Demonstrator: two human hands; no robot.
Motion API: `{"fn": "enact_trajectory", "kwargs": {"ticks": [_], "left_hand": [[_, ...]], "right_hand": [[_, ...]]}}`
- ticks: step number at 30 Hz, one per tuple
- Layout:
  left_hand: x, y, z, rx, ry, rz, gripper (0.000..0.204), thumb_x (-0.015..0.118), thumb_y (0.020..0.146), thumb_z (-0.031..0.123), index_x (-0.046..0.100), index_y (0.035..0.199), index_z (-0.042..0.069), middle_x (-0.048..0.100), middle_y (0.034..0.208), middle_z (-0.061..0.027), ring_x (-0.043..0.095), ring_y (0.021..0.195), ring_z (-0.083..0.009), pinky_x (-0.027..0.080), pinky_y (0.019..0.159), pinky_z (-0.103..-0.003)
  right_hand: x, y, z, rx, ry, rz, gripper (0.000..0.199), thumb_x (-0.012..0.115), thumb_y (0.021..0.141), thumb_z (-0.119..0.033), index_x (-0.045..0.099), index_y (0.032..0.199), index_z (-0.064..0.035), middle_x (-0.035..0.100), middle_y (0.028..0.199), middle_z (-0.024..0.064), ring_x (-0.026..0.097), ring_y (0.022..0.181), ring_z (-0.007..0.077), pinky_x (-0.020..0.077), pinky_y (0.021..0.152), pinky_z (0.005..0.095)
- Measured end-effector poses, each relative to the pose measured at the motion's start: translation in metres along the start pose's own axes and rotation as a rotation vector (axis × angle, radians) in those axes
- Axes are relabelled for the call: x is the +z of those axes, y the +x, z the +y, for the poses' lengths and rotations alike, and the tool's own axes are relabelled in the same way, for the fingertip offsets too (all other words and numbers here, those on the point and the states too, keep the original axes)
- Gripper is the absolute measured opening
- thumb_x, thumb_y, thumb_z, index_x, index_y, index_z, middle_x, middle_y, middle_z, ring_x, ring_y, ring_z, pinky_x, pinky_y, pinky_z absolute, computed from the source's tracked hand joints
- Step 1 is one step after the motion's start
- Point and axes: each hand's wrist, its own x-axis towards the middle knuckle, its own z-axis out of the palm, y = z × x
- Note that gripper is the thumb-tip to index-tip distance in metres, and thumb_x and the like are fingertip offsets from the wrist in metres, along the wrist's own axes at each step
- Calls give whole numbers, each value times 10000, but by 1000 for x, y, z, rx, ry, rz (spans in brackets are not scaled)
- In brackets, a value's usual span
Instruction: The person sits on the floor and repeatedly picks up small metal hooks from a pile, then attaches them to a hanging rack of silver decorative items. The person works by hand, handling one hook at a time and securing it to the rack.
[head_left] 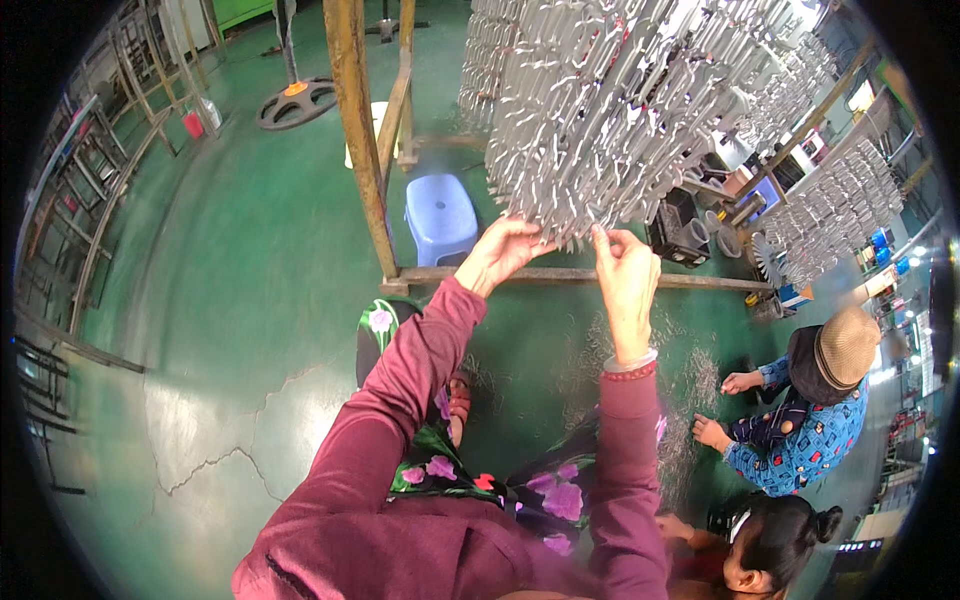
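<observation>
A dense bundle of thin silvery metal pieces [590, 120] hangs in front of me, its many bent ends linked row over row. My left hand [500, 252] reaches to the bundle's lower left edge, fingers closed round the bottom ends of a metal piece. Just to the right, my right hand [628, 275] pinches with thumb and forefinger at the lower edge. What is between those fingertips is too small to make out. Both arms are in maroon sleeves, and a red bead bracelet [630, 373] circles my right wrist.
A rusty yellow frame [362, 140] stands left of the bundle, its low bar [560, 276] running beneath. Beyond it is a blue plastic stool [441, 215]. Metal scraps [690, 400] litter the green floor. At right, a person in a tan hat [848, 345] and another person [775, 545] sit close.
</observation>
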Motion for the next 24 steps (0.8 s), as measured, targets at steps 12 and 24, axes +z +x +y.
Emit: {"fn": "enact_trajectory", "kwargs": {"ticks": [12, 24], "left_hand": [[18, -6, 2, 13, -42, 19, 162, 549, 760, -90, 571, 892, 0, 611, 1048, -188, 569, 1066, -377, 414, 983, -557], [16, -6, 5, 18, 10, 4, 289, 514, 772, -126, 549, 1037, -14, 560, 1145, -187, 539, 1118, -351, 410, 1002, -563]], "right_hand": [[3, 5, 23, -6, -1, 40, 161, 612, 840, -145, 626, 874, 11, 630, 723, 198, 625, 680, 366, 478, 617, 422], [4, -1, 34, -114, 82, -78, 200, 556, 903, -144, 560, 799, 27, 576, 571, 85, 573, 456, 116, 410, 430, 267]]}}
